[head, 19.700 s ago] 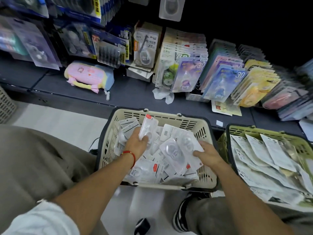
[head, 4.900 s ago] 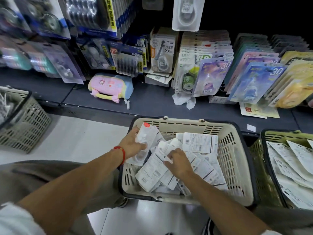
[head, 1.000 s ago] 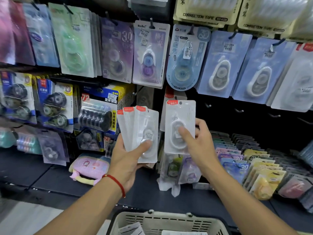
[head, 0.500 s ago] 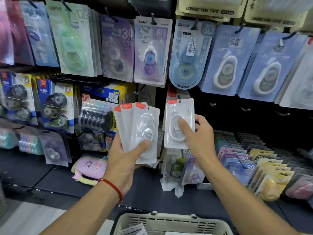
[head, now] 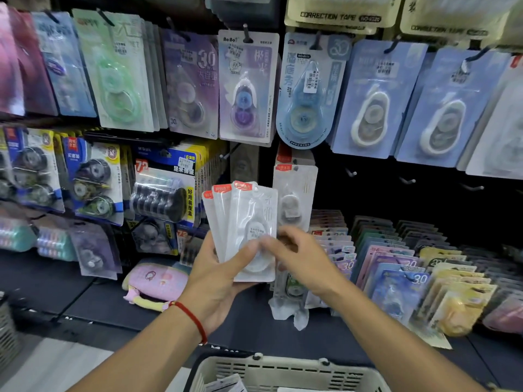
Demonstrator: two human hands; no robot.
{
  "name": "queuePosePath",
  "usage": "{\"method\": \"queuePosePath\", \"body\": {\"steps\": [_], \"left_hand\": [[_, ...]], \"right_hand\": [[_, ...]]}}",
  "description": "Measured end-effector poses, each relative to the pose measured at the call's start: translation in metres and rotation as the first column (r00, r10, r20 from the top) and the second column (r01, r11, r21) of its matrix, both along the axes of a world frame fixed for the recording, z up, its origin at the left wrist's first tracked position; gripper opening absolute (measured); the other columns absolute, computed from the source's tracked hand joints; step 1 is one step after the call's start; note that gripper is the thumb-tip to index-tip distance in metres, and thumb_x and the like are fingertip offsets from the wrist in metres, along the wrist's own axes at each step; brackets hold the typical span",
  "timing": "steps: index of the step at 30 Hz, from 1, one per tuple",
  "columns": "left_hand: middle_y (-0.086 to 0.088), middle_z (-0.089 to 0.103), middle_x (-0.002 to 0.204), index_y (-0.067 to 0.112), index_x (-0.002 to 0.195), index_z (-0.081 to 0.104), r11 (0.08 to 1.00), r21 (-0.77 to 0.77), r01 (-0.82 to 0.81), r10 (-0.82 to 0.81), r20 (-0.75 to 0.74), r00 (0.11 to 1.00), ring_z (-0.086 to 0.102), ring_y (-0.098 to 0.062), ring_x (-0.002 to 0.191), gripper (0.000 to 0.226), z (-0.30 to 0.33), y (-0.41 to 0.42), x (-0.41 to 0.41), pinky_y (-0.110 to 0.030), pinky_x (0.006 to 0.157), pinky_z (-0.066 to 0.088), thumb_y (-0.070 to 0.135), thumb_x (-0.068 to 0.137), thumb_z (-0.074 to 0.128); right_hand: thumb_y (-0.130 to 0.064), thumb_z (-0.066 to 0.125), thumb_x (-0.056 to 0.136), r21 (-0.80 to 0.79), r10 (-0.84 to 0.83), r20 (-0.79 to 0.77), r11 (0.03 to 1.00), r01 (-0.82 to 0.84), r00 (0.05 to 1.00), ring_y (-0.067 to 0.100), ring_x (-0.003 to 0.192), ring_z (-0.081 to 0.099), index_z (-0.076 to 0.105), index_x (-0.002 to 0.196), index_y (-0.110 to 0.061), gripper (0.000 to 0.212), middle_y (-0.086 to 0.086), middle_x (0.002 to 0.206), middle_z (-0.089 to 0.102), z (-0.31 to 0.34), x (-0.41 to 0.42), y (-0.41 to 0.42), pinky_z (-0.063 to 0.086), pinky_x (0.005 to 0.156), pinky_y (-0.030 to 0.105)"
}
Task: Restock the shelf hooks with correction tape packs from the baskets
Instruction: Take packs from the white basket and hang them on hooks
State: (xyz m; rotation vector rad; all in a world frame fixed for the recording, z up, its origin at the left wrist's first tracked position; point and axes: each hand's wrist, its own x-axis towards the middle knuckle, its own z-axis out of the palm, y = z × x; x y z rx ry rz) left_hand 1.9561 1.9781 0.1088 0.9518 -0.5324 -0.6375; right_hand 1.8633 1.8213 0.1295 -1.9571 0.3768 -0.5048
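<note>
Here, left hand [head: 218,274] gripping fanned packs [head: 243,224], right hand [head: 300,261] perhaps touching

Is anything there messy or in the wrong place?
Yes. A pink plush pouch lies flat on the dark shelf under the hanging packs, the only thing there that isn't a carded pack. Beside it, a crumpled clear wrapper lies loose. Some hooks on the right hang bare.
</note>
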Motion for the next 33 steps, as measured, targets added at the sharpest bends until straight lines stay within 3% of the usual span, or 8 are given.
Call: {"method": "queuePosePath", "body": {"steps": [3,6,11,15,24,29,31,33], "left_hand": [[-0.015,0.071,0.134,0.021,0.142,0.056,0.999,-0.023,0.031,-0.032,-0.032,0.999,0.07,-0.039,0.12,0.081,0.001,-0.003,-0.004,-0.056,0.086,0.062,0.031,0.072,0.096],[-0.014,0.068,0.139,0.021,0.147,0.052,0.997,-0.05,0.055,-0.057,-0.051,0.997,0.068,-0.04,0.124,0.071,0.003,-0.002,-0.003,-0.06,0.091,0.06,0.032,0.084,0.082],[-0.006,0.072,0.134,0.027,0.142,0.057,1.0,0.005,-0.01,0.01,-0.047,0.999,0.072,-0.033,0.119,0.049,0.003,0.002,0.001,-0.056,0.087,0.063,0.023,0.094,0.07],[-0.005,0.074,0.131,0.026,0.137,0.061,0.997,0.032,-0.074,0.075,-0.049,0.996,0.074,-0.03,0.115,0.045,0.001,0.004,0.003,-0.05,0.08,0.064,0.021,0.094,0.073],[-0.003,0.074,0.13,0.029,0.137,0.062,0.994,0.03,-0.105,0.106,-0.019,0.994,0.074,-0.029,0.115,0.051,0.003,0.006,0.003,-0.053,0.081,0.064,0.025,0.089,0.076],[-0.002,0.075,0.129,0.027,0.138,0.062,0.993,0.036,-0.116,0.116,-0.008,0.993,0.075,-0.029,0.114,0.051,0.004,0.007,0.003,-0.052,0.08,0.064,0.024,0.088,0.076],[-0.006,0.074,0.131,0.025,0.138,0.062,0.997,0.039,-0.072,0.073,-0.048,0.996,0.073,-0.031,0.116,0.054,0.004,0.006,0.003,-0.052,0.081,0.064,0.025,0.086,0.077],[-0.009,0.073,0.133,0.022,0.139,0.061,0.999,0.043,0.0,0.004,-0.086,0.996,0.073,-0.035,0.117,0.058,0.004,0.005,0.0,-0.049,0.081,0.064,0.027,0.084,0.077]], "right_hand": [[-0.053,0.078,0.09,0.008,0.002,0.061,1.0,-0.002,0.998,0.01,0.095,0.077,0.073,0.113,-0.03,0.033,-0.011,0.102,0.08,0.0,-0.003,0.004,0.063,0.086,0.032],[-0.035,0.078,0.095,0.123,0.007,0.123,0.992,-0.022,0.992,0.012,0.1,0.077,0.072,0.12,-0.022,0.028,-0.008,0.108,0.081,0.002,-0.004,-0.002,0.063,0.085,0.03],[-0.039,0.073,0.082,0.11,-0.197,0.248,0.979,0.174,0.949,0.003,0.09,0.073,0.062,0.11,-0.031,0.031,-0.02,0.101,0.074,0.008,-0.008,-0.019,0.056,0.068,0.02],[-0.029,0.074,0.093,0.133,-0.248,0.306,0.967,0.217,0.919,-0.003,0.086,0.072,0.061,0.11,-0.029,0.022,-0.025,0.098,0.073,0.014,-0.007,-0.032,0.053,0.064,0.013],[-0.045,0.078,0.093,0.167,-0.357,0.288,0.932,0.321,0.888,0.006,0.099,0.073,0.063,0.116,-0.031,0.031,-0.011,0.109,0.075,0.012,-0.002,-0.028,0.056,0.081,0.028],[-0.052,0.07,0.095,-0.137,-0.44,0.049,0.886,0.442,0.897,0.015,0.118,0.059,0.044,0.143,-0.024,0.061,-0.003,0.134,0.056,0.0,-0.005,-0.033,0.053,0.095,0.036],[-0.049,0.07,0.096,-0.128,-0.371,0.062,0.918,0.376,0.927,0.007,0.111,0.062,0.053,0.135,-0.027,0.048,-0.009,0.126,0.061,0.0,-0.006,-0.03,0.052,0.091,0.032],[-0.049,0.07,0.097,-0.074,-0.165,0.023,0.983,0.166,0.986,-0.004,0.1,0.066,0.066,0.118,-0.033,0.027,-0.016,0.11,0.071,0.002,-0.005,-0.022,0.051,0.087,0.025]]}}
